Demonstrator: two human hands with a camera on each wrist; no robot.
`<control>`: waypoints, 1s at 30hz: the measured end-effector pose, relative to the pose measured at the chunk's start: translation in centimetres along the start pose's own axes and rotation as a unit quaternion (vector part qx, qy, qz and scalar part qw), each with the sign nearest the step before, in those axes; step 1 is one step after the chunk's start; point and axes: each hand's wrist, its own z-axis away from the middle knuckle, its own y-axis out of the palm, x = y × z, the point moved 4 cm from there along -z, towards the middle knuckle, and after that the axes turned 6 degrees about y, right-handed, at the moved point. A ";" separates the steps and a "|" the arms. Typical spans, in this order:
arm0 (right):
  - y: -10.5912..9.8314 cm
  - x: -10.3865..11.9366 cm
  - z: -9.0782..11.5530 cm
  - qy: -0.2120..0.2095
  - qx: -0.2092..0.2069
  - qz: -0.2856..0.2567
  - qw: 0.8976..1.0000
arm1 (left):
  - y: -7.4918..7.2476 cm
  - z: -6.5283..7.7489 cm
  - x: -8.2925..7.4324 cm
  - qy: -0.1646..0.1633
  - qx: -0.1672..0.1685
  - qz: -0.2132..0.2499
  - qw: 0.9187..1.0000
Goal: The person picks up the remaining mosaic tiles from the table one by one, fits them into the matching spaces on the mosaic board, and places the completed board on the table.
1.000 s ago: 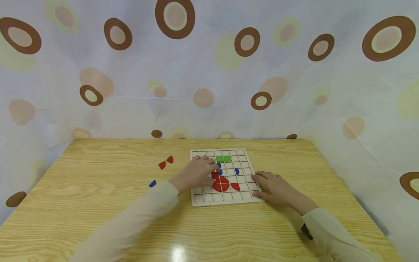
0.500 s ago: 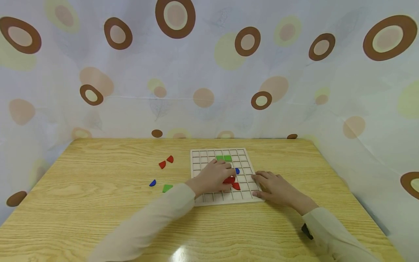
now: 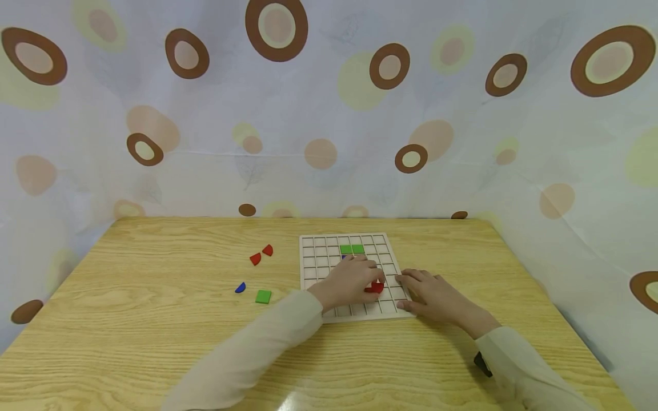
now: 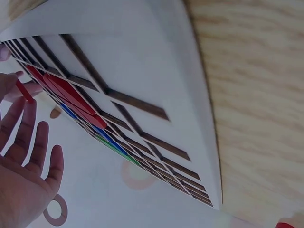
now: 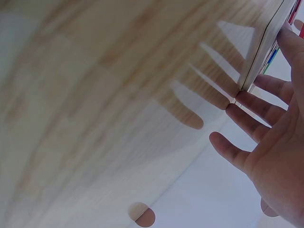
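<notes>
My left hand (image 3: 349, 282) is over the middle of a white gridded board (image 3: 310, 262), pinching a red quarter-circle tile (image 4: 24, 90) between thumb and fingertip. In the left wrist view the tile is tilted on edge above the grid. Red tiles (image 4: 71, 97) lie in the squares below, with blue tiles (image 4: 109, 137) and green tiles (image 4: 118, 151) beyond them. From the head, the left hand covers most of the red and blue ones. Along the board's right edge rests my right hand (image 3: 434, 294), fingers extended and fingertips touching the rim.
Left of the board on the wooden table (image 3: 154, 319) lie two loose red tiles, the nearer red tile (image 3: 255, 259) and the farther red tile (image 3: 268, 250). A blue half-round tile (image 3: 240, 287) and a green square tile (image 3: 263, 297) are closer. Patterned cloth (image 3: 319, 114) hangs behind.
My left hand has moved rightward across the board with the red quarter-circle tile, uncovering the loose green tile on the table. My right hand has stayed at the board's edge.
</notes>
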 end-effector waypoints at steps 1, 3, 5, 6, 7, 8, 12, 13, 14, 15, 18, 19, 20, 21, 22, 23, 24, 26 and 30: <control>0.0 0.0 0.0 0.001 0.002 0.001 1.000 | 0.1 -0.1 0.0 -0.003 0.002 0.003 1.000; 0.0 0.0 0.0 0.001 0.002 0.004 1.000 | 0.1 -0.3 -0.1 -0.008 0.006 0.011 1.000; 0.0 0.1 0.0 0.000 0.002 0.006 1.000 | 0.1 -0.4 -0.1 -0.014 0.010 0.022 1.000; 0.0 0.1 0.0 0.000 0.002 0.005 1.000 | 0.2 -0.5 -0.2 -0.017 0.012 0.026 0.999; 0.0 0.1 0.0 0.000 0.002 0.005 1.000 | 0.2 -0.6 -0.2 -0.019 0.014 0.031 0.999; 0.0 0.1 0.0 0.000 0.001 0.005 1.000 | 0.2 -0.7 -0.2 -0.021 0.016 0.036 0.999; 0.0 0.0 0.0 0.001 0.002 0.003 1.000 | 0.5 -0.9 -0.4 -0.025 0.022 0.043 0.999; 0.1 0.0 0.0 0.001 0.002 0.003 1.000 | 0.5 -0.9 -0.4 -0.026 0.023 0.044 0.998; 0.1 0.0 0.0 0.002 0.002 0.002 1.000 | 0.7 -1.0 -0.4 -0.027 0.025 0.043 0.998; 0.1 0.0 0.0 0.002 0.002 0.001 1.000 | 0.8 -1.0 -0.4 -0.029 0.027 0.043 0.998; 0.3 -0.1 0.0 0.003 -0.001 -0.001 1.000 | 1.1 -1.2 -0.4 -0.035 0.035 0.046 0.998; 0.3 -0.2 0.0 0.003 -0.001 -0.001 1.000 | 1.2 -1.2 -0.4 -0.037 0.038 0.047 0.997; 0.3 -0.2 0.0 0.003 -0.002 -0.001 1.000 | 1.3 -1.2 -0.4 -0.038 0.041 0.048 0.997; 0.3 -0.2 0.0 0.002 -0.002 -0.001 1.000 | 1.4 -1.3 -0.4 -0.040 0.044 0.047 0.997; 0.2 -0.2 0.0 0.003 -0.001 0.000 1.000 | 1.5 -1.3 -0.4 -0.042 0.046 0.046 0.997; 0.1 -0.1 0.0 0.002 0.001 0.000 1.000 | 1.6 -1.3 -0.4 -0.042 0.047 0.045 0.997; 0.1 -0.1 0.0 0.002 0.001 0.000 1.000 | 1.6 -1.3 -0.4 -0.044 0.048 0.046 0.997; 0.1 -0.1 0.0 0.002 0.001 0.002 1.000 | 1.6 -1.4 -0.5 -0.046 0.047 0.044 0.997; 0.2 -0.2 0.0 0.002 0.001 0.003 1.000 | 1.5 -1.4 -0.5 -0.047 0.044 0.042 0.997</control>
